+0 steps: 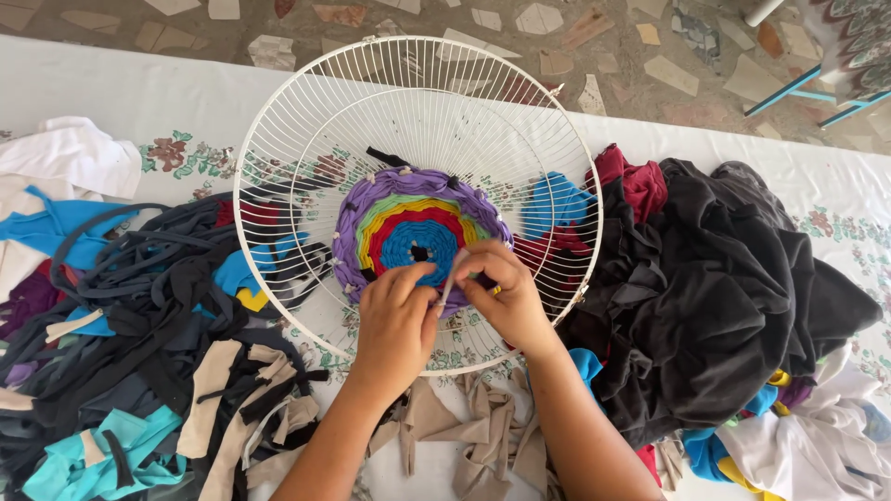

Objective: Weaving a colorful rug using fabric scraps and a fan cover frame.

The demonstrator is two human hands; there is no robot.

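A round white wire fan guard (278,139) lies on the table with a woven disc of fabric (418,227) at its centre, in rings of blue, red, yellow, green and purple. My left hand (397,320) rests on the near edge of the weaving. My right hand (501,295), a ring on one finger, pinches a pale fabric strip (449,283) between both hands at the purple outer ring. Beige strips (473,431) trail below my wrists.
A heap of cut fabric strips (139,315) in black, grey, blue and beige lies on the left. Dark garments (724,288) are piled on the right, with white cloth (817,445) beside them. A floral white tablecloth (130,93) covers the table; stone floor lies beyond.
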